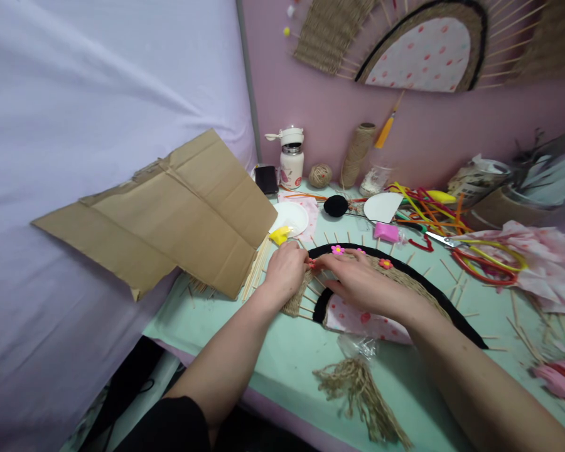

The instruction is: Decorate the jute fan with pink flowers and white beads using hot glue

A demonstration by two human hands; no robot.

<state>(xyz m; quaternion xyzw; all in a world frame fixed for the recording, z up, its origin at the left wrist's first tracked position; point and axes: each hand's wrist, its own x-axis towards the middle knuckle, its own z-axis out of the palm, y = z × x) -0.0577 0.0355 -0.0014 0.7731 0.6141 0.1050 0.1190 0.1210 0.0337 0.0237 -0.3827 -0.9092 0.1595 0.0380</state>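
1 white bottle [292, 169], creased cardboard [193, 213], pale curtain [98, 88]

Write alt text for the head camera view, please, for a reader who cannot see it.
Two bare hands, left and right, work on a half-round woven fan with flowers along its band. Around it on the green table lie scissors, pipe cleaners and a bundle of twine; cardboard stands left.

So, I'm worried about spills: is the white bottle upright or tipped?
Upright: the bottle stands with its metal neck and lid on top.
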